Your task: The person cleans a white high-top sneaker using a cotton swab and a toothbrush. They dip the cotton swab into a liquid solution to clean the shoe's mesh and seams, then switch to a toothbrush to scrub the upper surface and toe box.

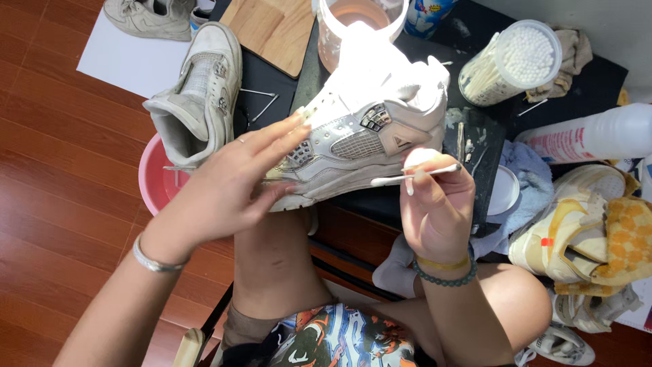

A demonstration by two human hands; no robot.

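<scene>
Two hands work here: my left hand (234, 180) splays wide against the white sneaker (360, 136) at its three o'clock, while my right hand (435, 204) pinches a cotton swab (414, 175) lying crosswise, tip toward nine o'clock at the sole.

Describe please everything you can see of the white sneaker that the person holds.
The white sneaker is a high-top with grey mesh side panels, plastic lace wings and a scuffed, yellowish sole edge. It lies tilted on its side over the dark table edge, brightly sunlit. The left hand steadies its toe end; the right hand brings a cotton swab to its midsole.
</scene>
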